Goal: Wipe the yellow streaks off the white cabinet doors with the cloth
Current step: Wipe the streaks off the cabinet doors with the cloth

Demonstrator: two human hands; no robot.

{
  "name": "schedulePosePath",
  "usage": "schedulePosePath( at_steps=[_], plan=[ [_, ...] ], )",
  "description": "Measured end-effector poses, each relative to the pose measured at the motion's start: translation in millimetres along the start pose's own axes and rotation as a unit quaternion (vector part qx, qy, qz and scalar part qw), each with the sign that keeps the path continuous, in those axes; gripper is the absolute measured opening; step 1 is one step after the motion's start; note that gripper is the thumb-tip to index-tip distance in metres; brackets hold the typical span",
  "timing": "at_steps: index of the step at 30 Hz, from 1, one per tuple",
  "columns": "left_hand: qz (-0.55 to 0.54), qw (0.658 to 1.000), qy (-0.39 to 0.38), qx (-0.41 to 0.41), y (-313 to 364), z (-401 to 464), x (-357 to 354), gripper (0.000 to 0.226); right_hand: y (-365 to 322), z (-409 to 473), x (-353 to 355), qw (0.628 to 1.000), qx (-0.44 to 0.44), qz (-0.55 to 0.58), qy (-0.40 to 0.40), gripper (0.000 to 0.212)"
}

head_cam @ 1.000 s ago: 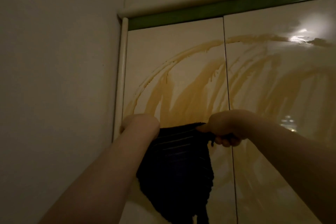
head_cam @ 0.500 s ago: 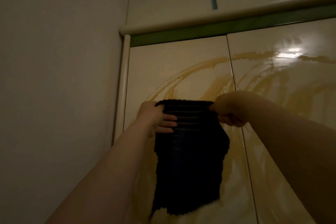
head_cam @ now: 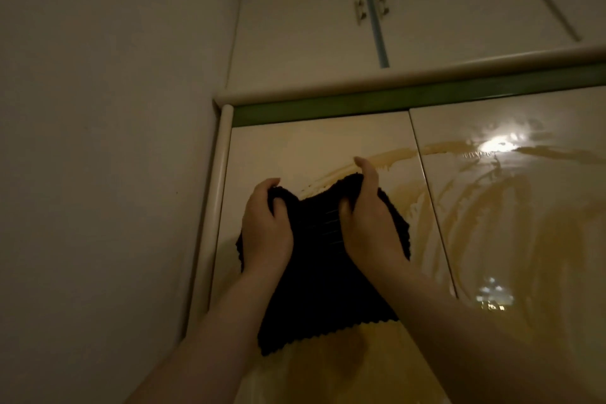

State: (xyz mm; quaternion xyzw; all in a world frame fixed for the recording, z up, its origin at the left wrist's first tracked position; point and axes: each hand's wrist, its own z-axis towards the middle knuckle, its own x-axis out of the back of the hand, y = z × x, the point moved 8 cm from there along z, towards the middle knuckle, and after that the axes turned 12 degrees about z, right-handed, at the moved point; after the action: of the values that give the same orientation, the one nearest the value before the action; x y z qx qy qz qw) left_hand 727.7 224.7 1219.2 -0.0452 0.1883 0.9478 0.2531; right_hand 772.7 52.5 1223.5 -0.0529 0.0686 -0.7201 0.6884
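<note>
Gripping the dark cloth (head_cam: 323, 275) by its top edge, our left hand (head_cam: 267, 229) and right hand (head_cam: 369, 226) hold it against the left cabinet door (head_cam: 295, 154), yellow streaks (head_cam: 492, 207) spreading rightward.

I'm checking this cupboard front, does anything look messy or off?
Yes: yellow streaks smear in arcs across both glossy white cabinet doors. The dark cloth, gripped by left hand and right hand, covers part.
</note>
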Motion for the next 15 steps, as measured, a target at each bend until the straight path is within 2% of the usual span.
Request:
schedulePosePath(
  at_steps=[4,7,11,15],
  plan=[
    [-0.018,0.999,0.023,-0.027,-10,20,1,0.023,-8,10,-3,0.996,0.092,-0.017,-0.007,0.034],
    [-0.045,0.997,0.04,-0.043,-16,36,5,0.014,-4,18,10,0.994,0.09,0.037,0.053,0.042],
    [-0.084,0.994,0.066,-0.022,-29,48,4,0.011,8,25,15,0.973,0.074,0.19,0.107,0.046],
    [-0.124,0.989,0.077,0.012,-41,53,2,0.012,15,26,13,0.968,0.078,0.184,0.149,0.045]
  ],
)
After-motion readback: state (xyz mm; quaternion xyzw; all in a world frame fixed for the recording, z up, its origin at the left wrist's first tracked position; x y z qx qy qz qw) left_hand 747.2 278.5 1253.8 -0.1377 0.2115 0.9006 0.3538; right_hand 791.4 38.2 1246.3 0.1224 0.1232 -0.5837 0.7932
